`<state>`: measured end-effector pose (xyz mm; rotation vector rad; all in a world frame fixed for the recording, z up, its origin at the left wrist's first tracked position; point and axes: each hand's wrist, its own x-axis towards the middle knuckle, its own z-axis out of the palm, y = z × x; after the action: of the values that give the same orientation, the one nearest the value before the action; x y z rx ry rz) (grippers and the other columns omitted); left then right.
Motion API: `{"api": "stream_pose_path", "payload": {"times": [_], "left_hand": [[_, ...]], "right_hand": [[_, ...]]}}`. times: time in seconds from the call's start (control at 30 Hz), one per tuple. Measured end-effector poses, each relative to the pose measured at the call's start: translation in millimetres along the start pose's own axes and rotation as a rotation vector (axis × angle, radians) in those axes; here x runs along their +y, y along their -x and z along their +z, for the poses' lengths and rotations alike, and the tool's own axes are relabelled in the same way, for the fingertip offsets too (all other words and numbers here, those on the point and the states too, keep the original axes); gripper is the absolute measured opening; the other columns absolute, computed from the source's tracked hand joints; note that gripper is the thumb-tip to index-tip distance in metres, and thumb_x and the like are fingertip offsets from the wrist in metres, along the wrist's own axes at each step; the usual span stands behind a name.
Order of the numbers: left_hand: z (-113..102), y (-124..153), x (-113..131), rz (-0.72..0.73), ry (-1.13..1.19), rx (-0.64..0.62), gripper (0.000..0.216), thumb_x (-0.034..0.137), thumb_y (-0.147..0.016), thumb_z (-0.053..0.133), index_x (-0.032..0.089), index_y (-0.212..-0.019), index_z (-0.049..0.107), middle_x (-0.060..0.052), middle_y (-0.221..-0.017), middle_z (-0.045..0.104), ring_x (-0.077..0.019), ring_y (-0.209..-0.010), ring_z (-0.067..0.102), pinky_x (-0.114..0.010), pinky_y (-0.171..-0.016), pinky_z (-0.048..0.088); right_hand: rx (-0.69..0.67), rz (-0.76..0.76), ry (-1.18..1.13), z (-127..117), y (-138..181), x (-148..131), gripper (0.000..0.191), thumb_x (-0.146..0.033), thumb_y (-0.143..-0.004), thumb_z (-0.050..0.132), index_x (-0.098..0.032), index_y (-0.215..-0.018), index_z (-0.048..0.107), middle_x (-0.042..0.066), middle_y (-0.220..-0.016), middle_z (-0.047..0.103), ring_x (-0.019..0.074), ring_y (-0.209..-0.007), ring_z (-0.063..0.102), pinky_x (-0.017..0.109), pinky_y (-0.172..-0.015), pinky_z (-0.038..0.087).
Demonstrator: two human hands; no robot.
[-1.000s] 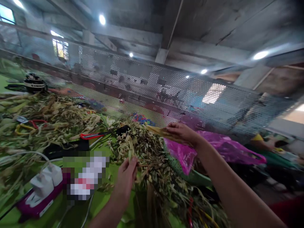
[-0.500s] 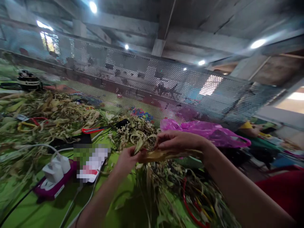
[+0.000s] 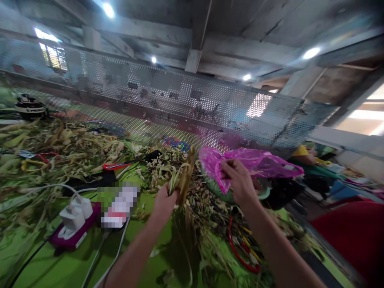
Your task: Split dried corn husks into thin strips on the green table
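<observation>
Dry leaf strips (image 3: 186, 174): near upright above leaf scraps (image 3: 207, 214), lower ends pinched in the grip of the left hand (image 3: 164, 202). Right hand (image 3: 240, 182) at pink bag (image 3: 270, 163), fingers bent; cannot tell whether its grip pinches it. Green bowl (image 3: 220, 193) partly beneath bag. Red cutter (image 3: 117, 165) and power strip (image 3: 76, 234) leftward on green desk (image 3: 144, 262).

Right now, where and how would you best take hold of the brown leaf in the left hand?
Probably near the upper end of the brown leaf, coming from the right with a light pinch: that end stands up free, while the left hand holds it lower down from the left. The leaf looks long and narrow.
</observation>
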<state>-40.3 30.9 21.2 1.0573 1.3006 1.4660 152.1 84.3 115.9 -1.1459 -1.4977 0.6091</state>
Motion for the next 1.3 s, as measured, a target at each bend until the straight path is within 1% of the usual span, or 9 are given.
{"api": "stream_pose_path", "payload": {"times": [0.1,0.17,0.3,0.5,0.63,0.77,0.93,1.1,1.3], "left_hand": [[5,4,-2,0.025,-0.017,0.073,0.018,0.018,-0.071,0.058,0.015,-0.089,0.061,-0.005,-0.081,0.067,-0.0180,-0.073,0.059,-0.027,-0.068,0.044],[9,7,-5,0.055,-0.003,0.053,0.025,0.013,-0.068,0.058,0.016,-0.093,0.061,-0.007,-0.089,0.068,-0.0193,-0.079,0.060,-0.029,-0.074,0.045],[12,10,-6,0.069,0.030,-0.007,0.029,0.010,-0.067,0.060,0.016,-0.095,0.063,-0.008,-0.091,0.069,-0.0207,-0.084,0.062,-0.030,-0.079,0.045],[15,12,-6,0.072,0.143,-0.100,0.031,0.025,-0.068,0.068,0.015,-0.098,0.065,-0.008,-0.097,0.071,-0.0210,-0.089,0.063,-0.030,-0.084,0.046],[15,13,-10,0.047,0.196,-0.079,0.031,0.027,-0.072,0.063,0.017,-0.102,0.065,-0.006,-0.103,0.070,-0.0206,-0.096,0.062,-0.030,-0.088,0.045],[13,14,-11,-0.033,0.263,-0.038,0.036,0.030,-0.075,0.060,0.017,-0.108,0.063,-0.006,-0.104,0.070,-0.0210,-0.097,0.063,-0.032,-0.086,0.047],[16,15,-10,-0.148,0.401,-0.075,0.041,0.030,-0.069,0.068,0.015,-0.106,0.063,-0.007,-0.094,0.072,-0.0203,-0.086,0.066,-0.031,-0.079,0.050],[15,15,-11,-0.179,0.416,-0.253,0.037,0.024,-0.058,0.075,0.010,-0.092,0.070,-0.008,-0.085,0.073,-0.0187,-0.074,0.065,-0.030,-0.074,0.050],[15,11,-18,-0.113,0.315,-0.256,0.033,0.025,-0.062,0.071,0.011,-0.092,0.070,-0.008,-0.085,0.072,-0.0182,-0.075,0.063,-0.029,-0.073,0.049]], "right_hand": [[-0.259,0.014,0.173,23,44,13,0.029,-0.048,-0.077,0.063,-0.021,-0.073,0.052,-0.002,-0.065,0.050,0.0144,-0.059,0.046,0.026,-0.054,0.038],[-0.340,-0.015,0.269,39,68,17,0.029,-0.049,-0.079,0.061,-0.022,-0.074,0.052,-0.002,-0.065,0.052,0.0160,-0.061,0.048,0.027,-0.055,0.037],[-0.290,-0.057,0.420,54,82,22,0.029,-0.048,-0.075,0.064,-0.022,-0.078,0.052,0.001,-0.071,0.059,0.0193,-0.066,0.053,0.029,-0.058,0.037],[-0.304,-0.027,0.281,43,77,39,0.013,-0.033,-0.083,0.049,-0.022,-0.081,0.057,0.004,-0.079,0.065,0.0228,-0.076,0.059,0.032,-0.069,0.043],[-0.307,-0.019,0.245,39,77,42,0.015,-0.033,-0.081,0.052,-0.022,-0.072,0.057,0.001,-0.072,0.061,0.0201,-0.071,0.057,0.029,-0.066,0.041],[-0.304,0.021,0.171,35,76,41,0.021,-0.037,-0.081,0.055,-0.021,-0.068,0.053,-0.002,-0.063,0.051,0.0160,-0.062,0.048,0.026,-0.059,0.037],[-0.385,0.110,-0.016,38,75,43,0.023,-0.041,-0.080,0.056,-0.020,-0.072,0.053,-0.001,-0.067,0.052,0.0159,-0.062,0.048,0.027,-0.059,0.039],[-0.386,0.061,0.056,42,78,43,0.021,-0.039,-0.079,0.056,-0.020,-0.070,0.053,-0.001,-0.066,0.050,0.0151,-0.062,0.045,0.027,-0.058,0.037],[-0.342,-0.013,0.212,42,79,43,0.016,-0.033,-0.077,0.053,-0.019,-0.069,0.052,-0.002,-0.063,0.051,0.0140,-0.061,0.045,0.024,-0.057,0.035]]}}
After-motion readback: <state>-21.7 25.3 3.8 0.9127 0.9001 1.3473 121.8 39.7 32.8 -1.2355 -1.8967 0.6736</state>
